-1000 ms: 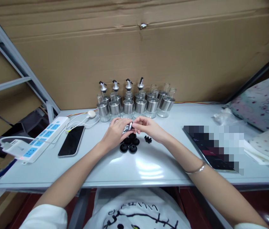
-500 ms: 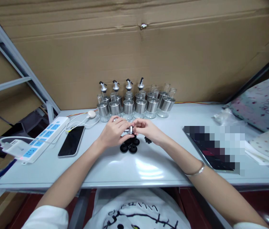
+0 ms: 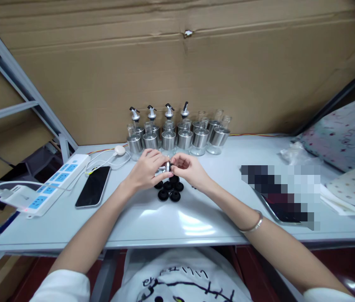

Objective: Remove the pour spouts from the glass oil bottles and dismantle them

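Between my hands is a silver pourer spout [image 3: 167, 167], lying sideways with its broad flange facing right. My left hand [image 3: 148, 168] is closed round its left side, the thumb below and the fingers above. From the right, my right hand [image 3: 188, 169] pinches at a dark part beside the flange; the fingertips hide most of that part. On the table just below both hands sit several black ring-shaped stoppers [image 3: 169, 192]. A few tiny black pieces [image 3: 194, 187] are mostly covered by my right hand.
Several glass bottles with steel bands [image 3: 185, 139] stand in two rows at the back, some topped with pourer spouts [image 3: 169, 110]. Left are a phone [image 3: 93, 187], a power strip [image 3: 58, 184] and a white cable [image 3: 120, 150]. A partly blurred device [image 3: 270, 201] and clear plastic [image 3: 298, 153] lie right.
Both hands have shifted slightly left and up with the pourer spout. My right hand now covers more of the tiny black pieces. The view has moved slightly.
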`<state>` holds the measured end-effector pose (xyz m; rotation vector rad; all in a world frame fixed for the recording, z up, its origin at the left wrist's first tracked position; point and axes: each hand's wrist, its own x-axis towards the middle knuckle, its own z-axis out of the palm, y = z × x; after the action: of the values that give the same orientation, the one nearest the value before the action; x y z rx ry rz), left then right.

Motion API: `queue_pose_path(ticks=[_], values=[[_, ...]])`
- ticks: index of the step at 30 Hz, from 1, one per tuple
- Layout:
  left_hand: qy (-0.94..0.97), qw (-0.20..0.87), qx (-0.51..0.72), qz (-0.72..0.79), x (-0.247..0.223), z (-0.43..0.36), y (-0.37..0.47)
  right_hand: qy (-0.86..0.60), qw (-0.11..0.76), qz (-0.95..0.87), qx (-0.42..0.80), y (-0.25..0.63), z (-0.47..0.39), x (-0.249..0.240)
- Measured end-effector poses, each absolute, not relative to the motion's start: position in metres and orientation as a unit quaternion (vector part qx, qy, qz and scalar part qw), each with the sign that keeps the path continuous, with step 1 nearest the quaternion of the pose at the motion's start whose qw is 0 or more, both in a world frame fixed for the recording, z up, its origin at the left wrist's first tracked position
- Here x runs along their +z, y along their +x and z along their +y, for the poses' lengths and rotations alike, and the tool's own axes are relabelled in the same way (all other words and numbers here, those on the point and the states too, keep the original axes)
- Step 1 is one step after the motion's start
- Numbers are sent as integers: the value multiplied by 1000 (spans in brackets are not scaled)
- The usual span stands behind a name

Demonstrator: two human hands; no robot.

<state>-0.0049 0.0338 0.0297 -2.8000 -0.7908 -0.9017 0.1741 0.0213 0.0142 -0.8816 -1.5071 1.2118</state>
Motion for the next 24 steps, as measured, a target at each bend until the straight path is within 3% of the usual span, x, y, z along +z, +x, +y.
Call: queue_pose_path(ticks=[9, 20, 24], values=[[-899, -64, -332, -278, 23, 32, -2, -341, 483, -698, 403, 182, 23, 12], [-866, 186, -355, -301, 15, 28, 3, -357, 455, -677, 456, 184, 22, 14], [-868, 224, -336, -288, 15, 28, 4, -343, 417, -698, 470, 188, 21, 21]])
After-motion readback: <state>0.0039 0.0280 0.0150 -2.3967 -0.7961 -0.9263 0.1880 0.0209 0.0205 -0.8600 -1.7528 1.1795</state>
